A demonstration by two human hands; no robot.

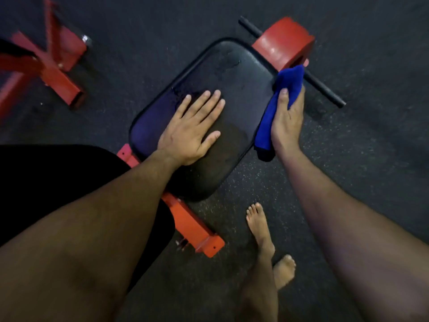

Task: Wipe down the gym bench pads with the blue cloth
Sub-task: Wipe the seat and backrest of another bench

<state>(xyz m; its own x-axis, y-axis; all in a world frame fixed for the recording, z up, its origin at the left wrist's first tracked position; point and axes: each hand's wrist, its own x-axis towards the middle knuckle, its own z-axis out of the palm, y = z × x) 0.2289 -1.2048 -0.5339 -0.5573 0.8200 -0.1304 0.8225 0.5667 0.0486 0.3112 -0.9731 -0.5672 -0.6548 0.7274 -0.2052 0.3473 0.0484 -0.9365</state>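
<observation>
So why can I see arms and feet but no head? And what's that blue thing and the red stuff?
The camera sits on the person's head and looks down, so you see what they see: their own arms, and their bare feet on the dark floor. The black cushion is a gym bench pad, fixed on a red metal frame. The left hand lies flat on the pad with straight fingers. The right hand grips a blue cloth against the pad's right edge, to wipe it. A black bar crosses the frame's far end. More red metal stands at the upper left.
</observation>
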